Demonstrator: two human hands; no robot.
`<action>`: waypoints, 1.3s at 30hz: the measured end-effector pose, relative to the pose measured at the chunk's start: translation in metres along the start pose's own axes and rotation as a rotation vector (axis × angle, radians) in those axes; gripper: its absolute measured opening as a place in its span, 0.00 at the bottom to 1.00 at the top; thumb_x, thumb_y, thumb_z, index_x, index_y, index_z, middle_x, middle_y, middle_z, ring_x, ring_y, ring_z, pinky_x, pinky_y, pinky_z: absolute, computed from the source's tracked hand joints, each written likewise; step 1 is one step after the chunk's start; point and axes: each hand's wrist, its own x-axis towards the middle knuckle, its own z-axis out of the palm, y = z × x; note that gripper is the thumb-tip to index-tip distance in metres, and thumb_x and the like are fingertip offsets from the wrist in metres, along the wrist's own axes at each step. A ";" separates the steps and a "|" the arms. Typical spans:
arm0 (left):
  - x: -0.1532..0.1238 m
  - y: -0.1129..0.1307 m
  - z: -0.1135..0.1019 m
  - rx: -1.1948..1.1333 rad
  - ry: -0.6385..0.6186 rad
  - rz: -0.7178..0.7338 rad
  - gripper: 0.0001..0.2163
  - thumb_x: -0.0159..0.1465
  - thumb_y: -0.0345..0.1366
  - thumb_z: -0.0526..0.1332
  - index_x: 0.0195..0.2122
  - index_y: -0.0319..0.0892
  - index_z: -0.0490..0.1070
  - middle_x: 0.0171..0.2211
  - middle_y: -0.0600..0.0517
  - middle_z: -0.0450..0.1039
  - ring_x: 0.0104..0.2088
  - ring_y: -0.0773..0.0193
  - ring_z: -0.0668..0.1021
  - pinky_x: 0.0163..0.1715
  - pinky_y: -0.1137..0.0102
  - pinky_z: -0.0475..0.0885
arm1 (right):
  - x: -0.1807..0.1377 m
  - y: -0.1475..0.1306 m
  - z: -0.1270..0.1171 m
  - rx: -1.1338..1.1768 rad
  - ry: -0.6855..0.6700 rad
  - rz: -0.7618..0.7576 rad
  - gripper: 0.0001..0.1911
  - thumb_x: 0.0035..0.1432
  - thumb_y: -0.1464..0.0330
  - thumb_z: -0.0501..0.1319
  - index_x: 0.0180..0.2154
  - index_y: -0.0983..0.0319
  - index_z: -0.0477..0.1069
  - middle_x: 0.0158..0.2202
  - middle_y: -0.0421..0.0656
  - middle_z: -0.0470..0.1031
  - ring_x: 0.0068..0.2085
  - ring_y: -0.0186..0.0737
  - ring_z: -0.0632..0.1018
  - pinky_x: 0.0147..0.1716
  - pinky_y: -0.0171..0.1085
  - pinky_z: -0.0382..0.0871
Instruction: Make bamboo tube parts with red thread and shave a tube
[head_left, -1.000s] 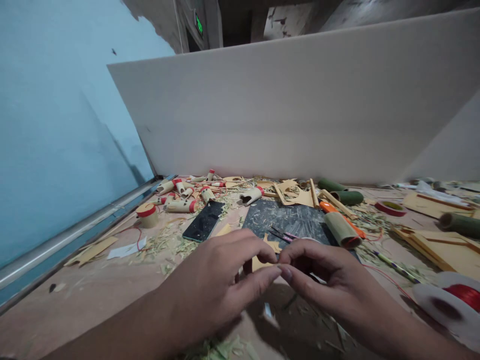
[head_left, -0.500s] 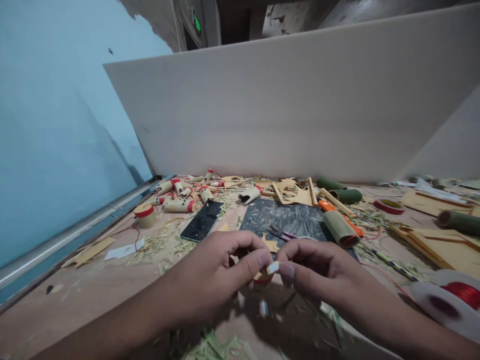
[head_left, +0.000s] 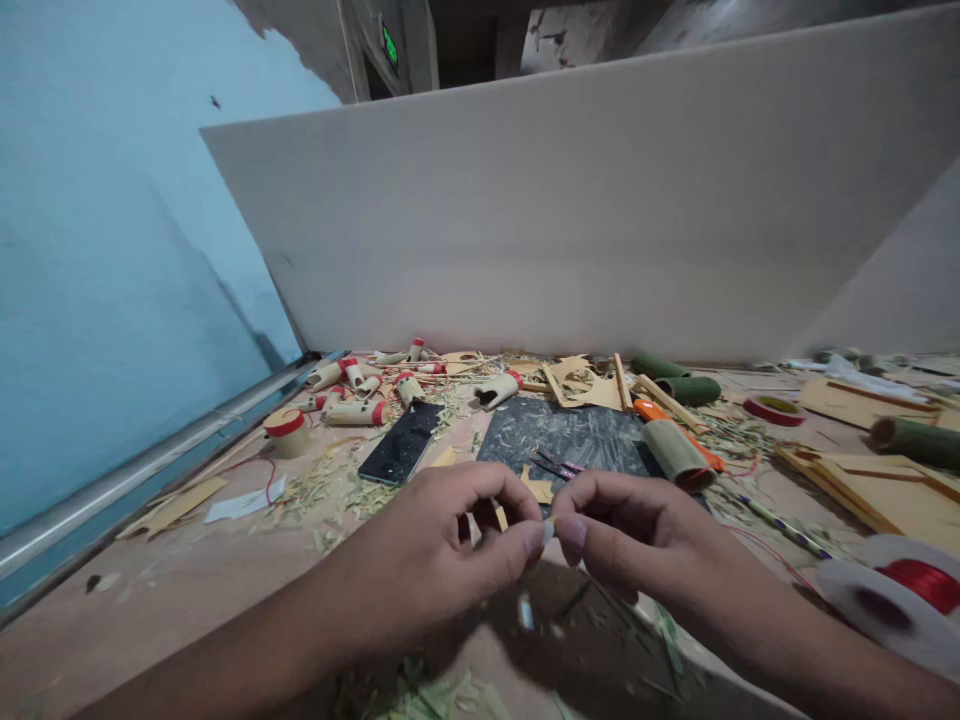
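My left hand (head_left: 442, 550) is closed in a pinch, thumb against fingers. My right hand (head_left: 645, 530) meets it from the other side, thumb and index finger also pinched. Between the thumb tips shows a small white and tan strip (head_left: 548, 532), mostly covered by the fingers; its material I cannot make out. Just beyond the hands lie a torn tan sheet scrap (head_left: 537, 489) and dark-bladed scissors (head_left: 553, 464) on a worn black mat (head_left: 540, 430). Below the hands, a tiny shiny bit (head_left: 526, 613) lies in the shadow.
Bamboo pieces with red ends (head_left: 356, 412) crowd the back left near a phone (head_left: 400, 443). A bamboo tube (head_left: 675, 452) and orange cutter (head_left: 651, 408) lie right of the mat. A red wire spool (head_left: 892, 600) stands at the right. Green shavings litter the table; a white panel (head_left: 562, 220) stands behind.
The strip has turned between my fingers and less of it shows. The red-rimmed thing under my hands is now almost hidden. Both hands stay close together in nearly the same place.
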 end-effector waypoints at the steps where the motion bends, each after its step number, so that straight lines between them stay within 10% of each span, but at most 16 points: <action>1: 0.000 0.000 0.000 0.000 0.002 0.005 0.08 0.71 0.41 0.63 0.41 0.45 0.79 0.37 0.55 0.80 0.34 0.66 0.76 0.33 0.72 0.68 | 0.000 0.000 0.000 0.001 0.008 0.001 0.15 0.58 0.56 0.74 0.34 0.59 0.77 0.29 0.36 0.72 0.30 0.32 0.68 0.30 0.30 0.63; 39: 0.002 -0.006 0.012 -0.212 0.079 0.007 0.09 0.73 0.43 0.61 0.40 0.45 0.74 0.32 0.57 0.75 0.32 0.67 0.72 0.30 0.73 0.65 | 0.000 0.010 0.001 -0.039 0.040 -0.048 0.09 0.64 0.61 0.67 0.35 0.58 0.71 0.32 0.37 0.72 0.33 0.34 0.71 0.33 0.32 0.63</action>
